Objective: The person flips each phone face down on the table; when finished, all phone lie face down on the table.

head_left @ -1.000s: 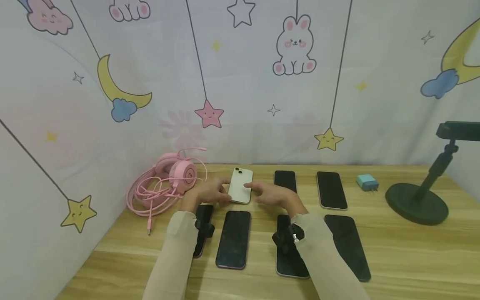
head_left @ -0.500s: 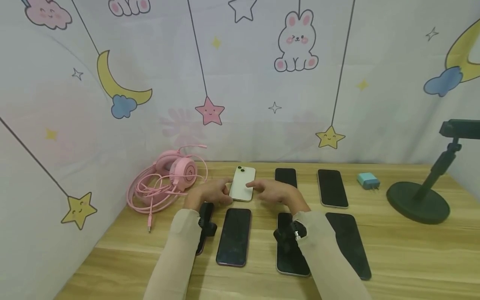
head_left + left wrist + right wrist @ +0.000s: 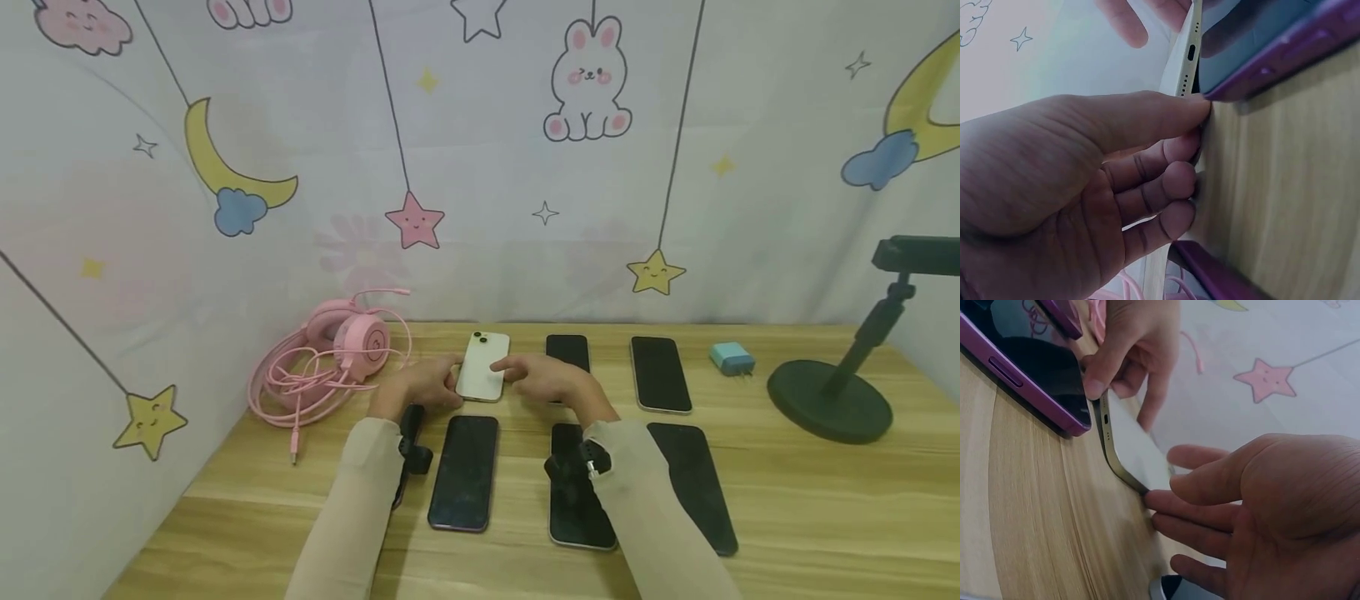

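Note:
A white smartphone (image 3: pixel 482 367) lies back up on the wooden table, its two camera lenses at the far end. My left hand (image 3: pixel 422 385) is at its left edge, the thumb at the near corner and the index finger farther along the side. In the left wrist view the thumb (image 3: pixel 1166 115) overlaps the corner beside the charging port. My right hand (image 3: pixel 551 379) is at the opposite edge, fingers loosely extended; in the right wrist view the fingertips (image 3: pixel 1157 499) are right at the phone's side. The thumb (image 3: pixel 1200 484) hovers over its back.
Several dark-screened phones lie around, including one in front (image 3: pixel 463 475), one under the right wrist (image 3: pixel 581 517) and one farther right (image 3: pixel 660 375). Pink headphones (image 3: pixel 363 343) with a coiled cable sit left. A blue charger (image 3: pixel 732 358) and a black stand (image 3: pixel 832 400) are at right.
The white phone has turned and shifted very slightly between the hands. Both hands keep their places at its sides. The head view has moved a little.

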`<state>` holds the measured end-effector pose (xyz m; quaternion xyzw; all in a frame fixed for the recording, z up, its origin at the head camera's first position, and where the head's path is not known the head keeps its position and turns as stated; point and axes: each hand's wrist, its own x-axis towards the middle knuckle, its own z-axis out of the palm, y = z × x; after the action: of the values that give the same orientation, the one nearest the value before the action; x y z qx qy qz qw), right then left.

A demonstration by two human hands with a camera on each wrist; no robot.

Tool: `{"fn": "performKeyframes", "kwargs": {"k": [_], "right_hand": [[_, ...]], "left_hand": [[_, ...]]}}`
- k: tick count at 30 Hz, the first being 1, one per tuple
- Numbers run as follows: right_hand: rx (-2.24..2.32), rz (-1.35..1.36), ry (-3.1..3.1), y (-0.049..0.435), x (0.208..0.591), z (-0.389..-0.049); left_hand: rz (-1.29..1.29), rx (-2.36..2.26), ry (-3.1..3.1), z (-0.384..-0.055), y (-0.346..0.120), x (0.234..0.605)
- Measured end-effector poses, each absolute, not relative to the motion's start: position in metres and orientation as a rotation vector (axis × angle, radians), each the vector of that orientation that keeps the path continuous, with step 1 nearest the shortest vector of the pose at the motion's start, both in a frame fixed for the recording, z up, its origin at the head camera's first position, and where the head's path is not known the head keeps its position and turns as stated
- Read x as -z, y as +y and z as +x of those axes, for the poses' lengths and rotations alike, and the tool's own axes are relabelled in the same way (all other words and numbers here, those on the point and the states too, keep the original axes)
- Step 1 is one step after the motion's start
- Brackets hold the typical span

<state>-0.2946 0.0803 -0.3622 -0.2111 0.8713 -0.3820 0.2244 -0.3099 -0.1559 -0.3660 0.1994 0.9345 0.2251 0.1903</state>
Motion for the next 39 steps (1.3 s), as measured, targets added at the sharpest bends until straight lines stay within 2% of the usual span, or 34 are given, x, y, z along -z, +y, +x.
{"fn": "performKeyframes", "kwargs": {"k": [30,39], "right_hand": [[1.007,-0.611,2.411,0.080,0.358,-0.294],[1.018,-0.702,2.466,0.091,0.360,-0.293]], "left_hand": [[0.562,-0.632,2.604,-0.310,-0.153,0.362],[0.616,-0.560,2.605,-0.307,-0.141,0.355]]}}
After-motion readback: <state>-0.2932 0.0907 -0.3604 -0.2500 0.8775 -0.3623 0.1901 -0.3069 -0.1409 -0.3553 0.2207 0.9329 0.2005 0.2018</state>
